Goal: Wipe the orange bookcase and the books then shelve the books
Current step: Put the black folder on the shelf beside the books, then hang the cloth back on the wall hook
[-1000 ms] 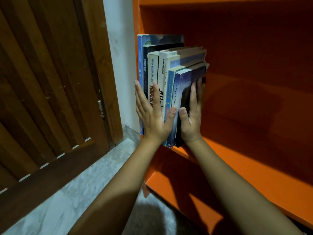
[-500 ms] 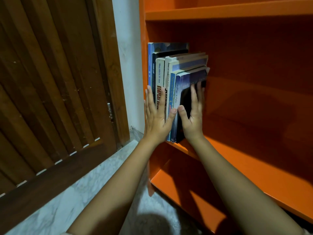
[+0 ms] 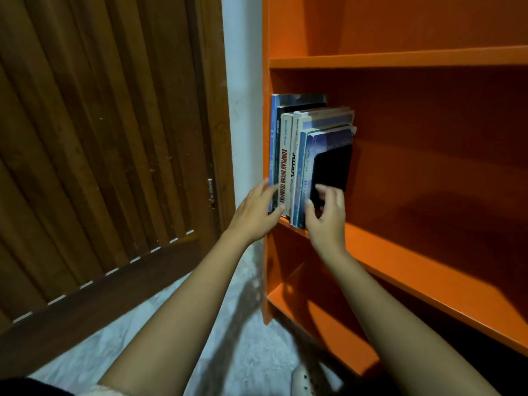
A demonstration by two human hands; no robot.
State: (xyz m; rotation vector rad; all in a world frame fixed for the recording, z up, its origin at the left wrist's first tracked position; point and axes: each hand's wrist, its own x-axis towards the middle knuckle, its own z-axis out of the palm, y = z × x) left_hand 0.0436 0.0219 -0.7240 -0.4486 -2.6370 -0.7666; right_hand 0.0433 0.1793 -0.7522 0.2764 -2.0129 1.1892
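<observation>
- I am crouching over a pale marbled floor (image 3: 183, 364), with a white perforated shoe (image 3: 303, 378) showing at the bottom edge.
- I am stretching both bare forearms up and forward towards the orange bookcase (image 3: 414, 261), which is standing to my right with its side panel near a white wall (image 3: 243, 67).
- My left hand (image 3: 254, 210) is lying open with its fingers straight and slightly spread, the tips touching the lower spines at the left end of the row.
- My right hand (image 3: 327, 218) is hovering at the right end of the row. Its fingers are loosely curled, with the tips on the cover of the black book (image 3: 331, 170) and the thumb beside its spine. Motion blur is keeping me from telling whether I am pinching it.
- The books (image 3: 297, 155) are standing upright on the middle shelf, packed against the bookcase's left wall. The tall blue book (image 3: 273, 144) is standing outermost on the left, a cream book with red lettering (image 3: 284, 167) is sitting among them, and the black book is closing the right end.
- The rest of that shelf is lying in shadow to the right.
- A dark slatted wooden door (image 3: 100, 138) is filling the left side, beyond the wall.
</observation>
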